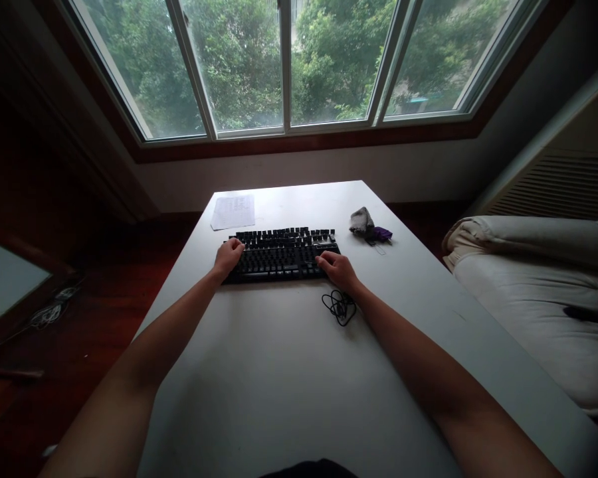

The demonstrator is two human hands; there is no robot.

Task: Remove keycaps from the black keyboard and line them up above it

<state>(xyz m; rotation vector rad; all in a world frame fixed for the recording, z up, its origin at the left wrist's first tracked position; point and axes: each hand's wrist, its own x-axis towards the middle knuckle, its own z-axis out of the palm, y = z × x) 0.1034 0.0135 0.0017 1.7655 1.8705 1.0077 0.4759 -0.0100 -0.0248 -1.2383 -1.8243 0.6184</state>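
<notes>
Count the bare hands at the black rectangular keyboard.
2: the bare left hand at the left end of the keyboard, the bare right hand at its right end.

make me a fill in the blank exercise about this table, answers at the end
1. The left hand and right hand are both at the black ____.
2. The coiled cable lies nearer the ____ hand.
3. Beside the grey cloth lies a small item coloured ____.
4. The colour of the table is ____.

Missing words: keyboard; right; purple; white.

My long, bare left arm (172, 342) and bare right arm (408, 345) extend from near to far, the left hand (228, 257) and right hand (339, 269) both loosely curled.
</notes>
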